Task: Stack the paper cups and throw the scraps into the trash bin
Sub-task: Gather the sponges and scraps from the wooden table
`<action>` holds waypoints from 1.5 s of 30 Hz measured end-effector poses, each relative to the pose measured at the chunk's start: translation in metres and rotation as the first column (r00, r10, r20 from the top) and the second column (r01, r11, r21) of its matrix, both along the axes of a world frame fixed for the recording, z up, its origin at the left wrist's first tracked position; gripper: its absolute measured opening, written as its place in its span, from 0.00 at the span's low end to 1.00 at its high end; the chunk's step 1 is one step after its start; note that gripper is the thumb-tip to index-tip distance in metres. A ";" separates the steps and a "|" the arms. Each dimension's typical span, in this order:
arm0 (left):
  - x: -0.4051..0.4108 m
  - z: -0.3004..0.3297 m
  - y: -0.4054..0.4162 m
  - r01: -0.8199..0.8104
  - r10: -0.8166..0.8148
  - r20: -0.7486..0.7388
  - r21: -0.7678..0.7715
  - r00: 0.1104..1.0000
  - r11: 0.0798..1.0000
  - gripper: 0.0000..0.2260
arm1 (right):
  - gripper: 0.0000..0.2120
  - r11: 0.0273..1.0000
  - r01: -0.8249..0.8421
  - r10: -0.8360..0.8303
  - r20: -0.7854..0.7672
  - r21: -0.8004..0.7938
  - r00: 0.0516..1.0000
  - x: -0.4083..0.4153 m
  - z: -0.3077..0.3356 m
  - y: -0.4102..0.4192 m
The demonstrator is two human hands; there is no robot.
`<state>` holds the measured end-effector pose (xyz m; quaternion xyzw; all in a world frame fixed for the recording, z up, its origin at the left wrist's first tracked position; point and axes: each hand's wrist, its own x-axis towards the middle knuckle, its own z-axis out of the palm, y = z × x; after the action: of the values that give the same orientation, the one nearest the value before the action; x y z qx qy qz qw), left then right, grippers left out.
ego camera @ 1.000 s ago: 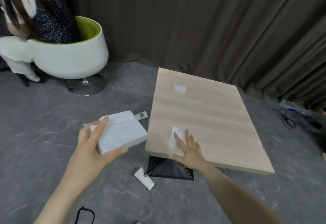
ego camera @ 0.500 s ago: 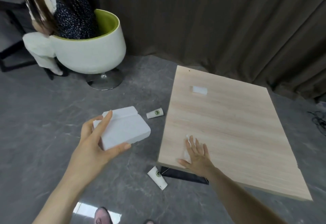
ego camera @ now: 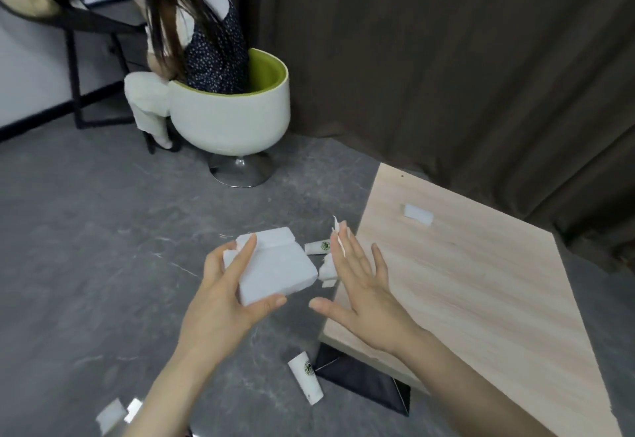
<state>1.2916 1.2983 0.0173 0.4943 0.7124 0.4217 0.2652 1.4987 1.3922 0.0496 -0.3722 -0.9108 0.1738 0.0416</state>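
Grey marbled floor (ego camera: 86, 230), dark brown curtain (ego camera: 429, 58) along the back, white tub chair (ego camera: 233, 120) with green lining on a chrome base, black-framed desk (ego camera: 86, 24) far left

Counted: two paper cups (ego camera: 305, 381) (ego camera: 318, 248) on floor; one foam block (ego camera: 275, 270); one scrap (ego camera: 418, 214) on surface (ego camera: 481, 299).

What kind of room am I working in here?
Likely an office or studio corner: a dark floor-length curtain, a grey floor, a low wooden table, and a round swivel chair by a desk.
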 end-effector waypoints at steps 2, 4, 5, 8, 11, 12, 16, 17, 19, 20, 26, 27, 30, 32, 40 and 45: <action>-0.007 0.001 -0.013 -0.070 0.071 -0.032 0.016 0.997 0.997 0.41 | 0.43 0.995 -0.100 0.100 -0.028 0.021 0.995 -0.025 0.019 -0.009; -0.017 0.005 -0.027 -0.134 0.134 -0.004 0.044 0.991 0.990 0.41 | 0.44 0.979 -0.199 0.200 -0.033 0.036 0.979 -0.052 0.030 -0.018; -0.023 0.007 -0.035 -0.156 0.154 0.026 0.066 0.988 0.986 0.41 | 0.44 0.967 -0.249 0.251 -0.030 0.043 0.968 -0.066 0.034 -0.022; -0.045 0.016 -0.063 -0.192 0.180 0.093 0.144 0.979 0.971 0.39 | 0.43 0.921 -0.385 0.387 -0.030 0.061 0.921 -0.113 0.041 -0.034; -0.075 0.022 -0.098 -0.304 0.269 0.183 0.207 0.946 0.930 0.38 | 0.40 0.863 -0.503 0.504 -0.021 0.056 0.863 -0.163 0.044 -0.051; -0.086 0.024 -0.112 -0.351 0.305 0.215 0.228 0.928 0.908 0.38 | 0.38 0.837 -0.545 0.546 -0.018 0.046 0.837 -0.180 0.045 -0.059; -0.135 0.031 -0.178 -0.502 0.441 0.252 0.284 0.861 0.817 0.37 | 0.30 0.707 -0.707 0.707 0.011 0.026 0.708 -0.249 0.051 -0.104; -0.147 0.032 -0.196 -0.541 0.476 0.267 0.289 0.838 0.790 0.37 | 0.30 0.678 -0.735 0.735 0.009 0.025 0.678 -0.266 0.052 -0.117; -0.171 0.037 -0.233 -0.612 0.541 0.290 0.295 0.789 0.734 0.37 | 0.29 0.621 -0.784 0.784 -0.009 0.018 0.620 -0.301 0.056 -0.145; -0.182 0.039 -0.252 -0.637 0.567 0.292 0.299 0.770 0.711 0.37 | 0.29 0.591 -0.807 0.807 -0.017 0.015 0.590 -0.318 0.058 -0.160; -0.251 0.047 -0.366 -0.739 0.694 0.263 0.317 0.670 0.594 0.37 | 0.31 0.412 -0.907 0.911 -0.014 0.093 0.412 -0.422 0.057 -0.258; -0.263 0.046 -0.384 -0.756 0.716 0.257 0.323 0.649 0.569 0.38 | 0.31 0.383 -0.918 0.923 -0.014 0.107 0.384 -0.439 0.055 -0.276; -0.295 0.043 -0.430 -0.806 0.773 0.259 0.321 0.579 0.497 0.37 | 0.31 0.303 -0.947 0.953 -0.026 0.102 0.302 -0.486 0.053 -0.322; -0.315 0.039 -0.452 -0.833 0.798 0.277 0.330 0.535 0.444 0.37 | 0.31 0.244 -0.965 0.970 -0.009 0.098 0.244 -0.516 0.052 -0.347; -0.393 0.025 -0.518 -0.913 0.864 0.385 0.366 0.324 0.179 0.38 | 0.31 -0.037 -0.991 0.998 0.048 0.131 -0.031 -0.650 0.045 -0.417; -0.423 0.019 -0.558 -0.943 0.895 0.425 0.333 0.137 -0.014 0.33 | 0.31 -0.233 -0.965 0.972 0.001 0.118 -0.234 -0.720 0.031 -0.471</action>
<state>0.8687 0.7407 0.0361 -0.0651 0.6946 0.6887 -0.1975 0.7787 0.9214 0.0808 0.4940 -0.8589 0.1234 -0.0548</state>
